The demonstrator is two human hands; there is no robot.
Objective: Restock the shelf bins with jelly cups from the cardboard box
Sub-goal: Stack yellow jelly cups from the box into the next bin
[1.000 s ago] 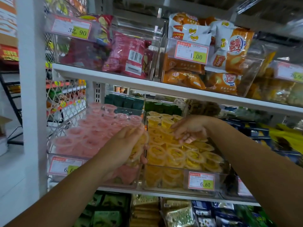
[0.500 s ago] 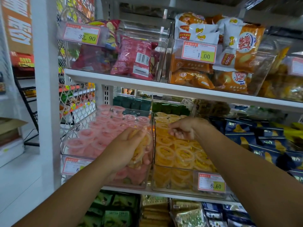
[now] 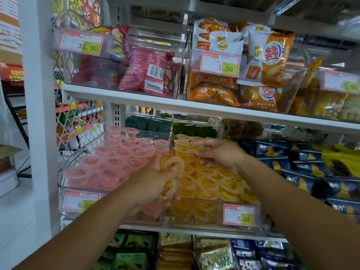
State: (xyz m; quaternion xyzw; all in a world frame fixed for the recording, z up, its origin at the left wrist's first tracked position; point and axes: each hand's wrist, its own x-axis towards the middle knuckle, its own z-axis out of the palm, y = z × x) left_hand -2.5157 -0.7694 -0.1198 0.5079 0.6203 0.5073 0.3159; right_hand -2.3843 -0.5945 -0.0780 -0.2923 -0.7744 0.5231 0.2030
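White shelving unit (image 3: 39, 114), seen from the head camera. The upper shelf board (image 3: 175, 103) carries clear bins of red and orange snack packets (image 3: 214, 92). On the board below, two clear bins stand side by side. The pink bin (image 3: 67, 187), at left, is heaped with pink jelly cups (image 3: 109, 168). The yellow bin (image 3: 194, 213), at right, is heaped with yellow jelly cups (image 3: 214, 184). Dark blue packets (image 3: 303, 172) lie just right of the yellow bin. The left hand (image 3: 152, 182) is in front of the line where the two bins meet, fingers and thumb curled round a held stack of yellow cups (image 3: 174, 165), which lie tilted with their rims towards the camera. The right hand (image 3: 220, 153) is over the rear half of the yellow bin, palm down, fingers curled onto the cups there. Motion blur hides whether it pinches one. A price label (image 3: 238, 215) reading 6.60 sits on the yellow bin's front wall. A cardboard flap (image 3: 8, 151) shows at the far left edge.
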